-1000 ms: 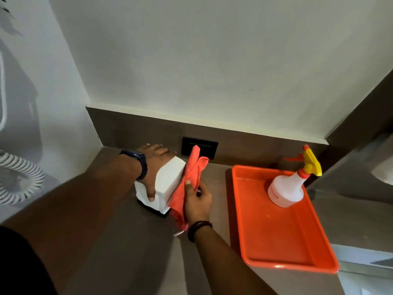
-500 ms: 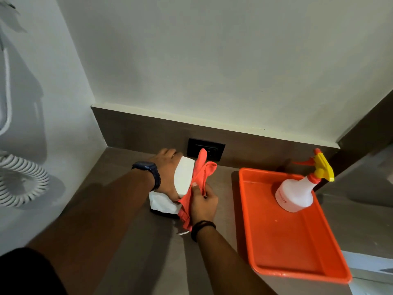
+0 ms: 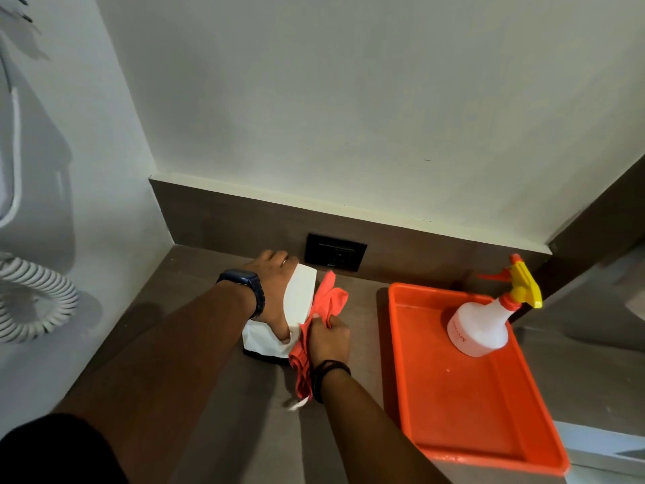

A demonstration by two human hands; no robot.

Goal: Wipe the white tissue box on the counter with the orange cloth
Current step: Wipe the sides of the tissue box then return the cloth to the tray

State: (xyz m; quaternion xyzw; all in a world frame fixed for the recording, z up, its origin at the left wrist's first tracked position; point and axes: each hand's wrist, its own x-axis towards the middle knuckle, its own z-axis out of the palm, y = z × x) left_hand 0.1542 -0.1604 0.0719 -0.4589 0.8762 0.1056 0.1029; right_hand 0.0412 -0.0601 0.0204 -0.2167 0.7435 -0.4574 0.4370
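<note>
Pale walls meet in a corner above a brown tabletop [image 3: 181, 406] with a dark backsplash strip that carries a black wall socket [image 3: 335, 252]. Near that corner stands the white tissue box [image 3: 296, 302], tilted up off its base so its broad white face turns toward the right. The left hand [image 3: 274, 295], a dark watch [image 3: 248, 285] on its wrist, grips the box from the top and left, fingers over the far edge and thumb pressed on the near face. The right hand [image 3: 330, 338], a black band on its wrist, is closed around the orange cloth [image 3: 319, 319], which is bunched against the box's right side and hangs down beside the wrist. To the right, apart from the box, lies an orange tray [image 3: 464, 424] with a white spray bottle [image 3: 480, 328] standing in its far corner. A coiled white cord [image 3: 33, 302] hangs on the left wall.
</note>
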